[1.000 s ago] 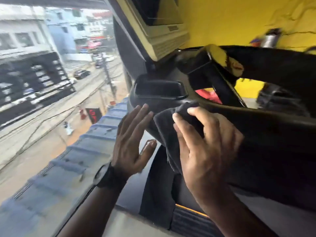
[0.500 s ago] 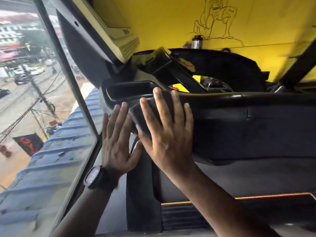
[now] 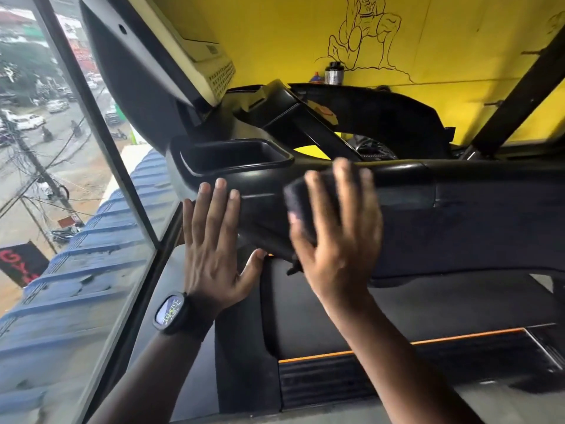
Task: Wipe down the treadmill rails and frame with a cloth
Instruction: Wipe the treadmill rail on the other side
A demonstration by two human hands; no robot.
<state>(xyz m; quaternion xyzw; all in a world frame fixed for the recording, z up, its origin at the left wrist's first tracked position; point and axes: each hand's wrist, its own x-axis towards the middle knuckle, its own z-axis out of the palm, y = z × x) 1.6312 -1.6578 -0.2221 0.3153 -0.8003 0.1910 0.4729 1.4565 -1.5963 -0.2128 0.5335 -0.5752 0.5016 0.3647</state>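
**Wiping in progress on the treadmill's upper frame**

The right hand [image 3: 333, 240], fingers straight and spread, presses a dark grey folded cloth [image 3: 301, 206] flat against the black moulded plastic treadmill frame [image 3: 458, 209], just right of its recessed black tray [image 3: 232, 157]. The left hand [image 3: 214, 240], also spread flat and wearing a black wristwatch [image 3: 172, 312], braces against the frame below the tray and holds nothing. The work appears to be midway: no surface shows a clear cleaned or dusty boundary, and the lower deck with its orange stripe [image 3: 428, 341] probably remains. The room has a yellow wall [image 3: 275, 41] bearing a line drawing, and a glass window [image 3: 76, 179] overlooking a street.
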